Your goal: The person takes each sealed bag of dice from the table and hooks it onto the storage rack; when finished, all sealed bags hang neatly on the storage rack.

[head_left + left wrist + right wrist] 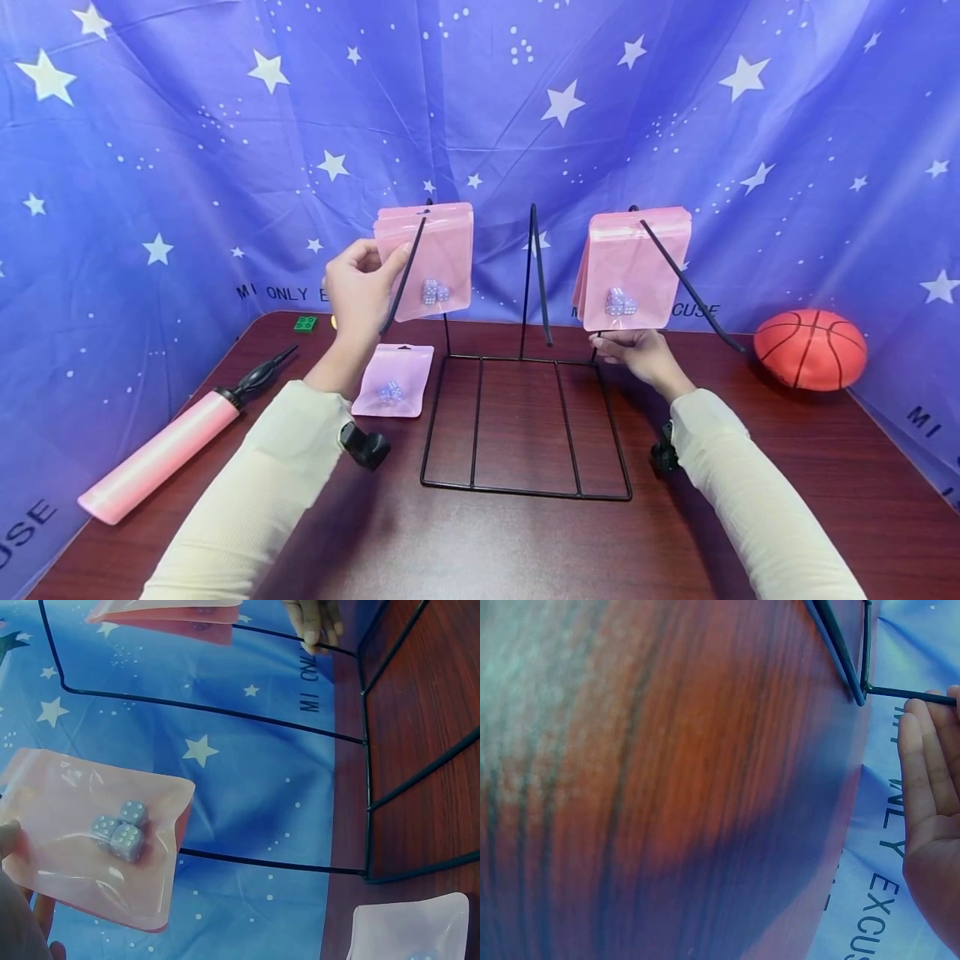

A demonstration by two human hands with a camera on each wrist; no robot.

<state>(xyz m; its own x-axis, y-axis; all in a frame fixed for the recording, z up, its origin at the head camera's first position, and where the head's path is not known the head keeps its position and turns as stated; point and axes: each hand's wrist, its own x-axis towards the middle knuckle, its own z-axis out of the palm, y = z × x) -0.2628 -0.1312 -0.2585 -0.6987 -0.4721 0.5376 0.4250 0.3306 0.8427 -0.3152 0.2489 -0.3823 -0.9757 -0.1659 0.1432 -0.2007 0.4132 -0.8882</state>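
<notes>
A black wire display rack (525,492) stands on the table, with pink zip bags of dice hanging from its left and right hooks. My left hand (358,287) pinches the side edge of the front pink bag (442,250) on the left hook; three dice show through its film in the left wrist view. Under the bags (637,258) on the right hook, my right hand (637,354) grips the rack's right upright low down. Its fingers (922,750) meet the rod in the right wrist view. Nothing hangs from the middle hook (542,283).
Another pink bag of dice (393,379) lies on the table left of the rack. Further left are a pink hand pump (165,454) and a green toy brick (305,323). A small red basketball (810,350) sits at the right. A starry blue cloth (480,100) hangs behind.
</notes>
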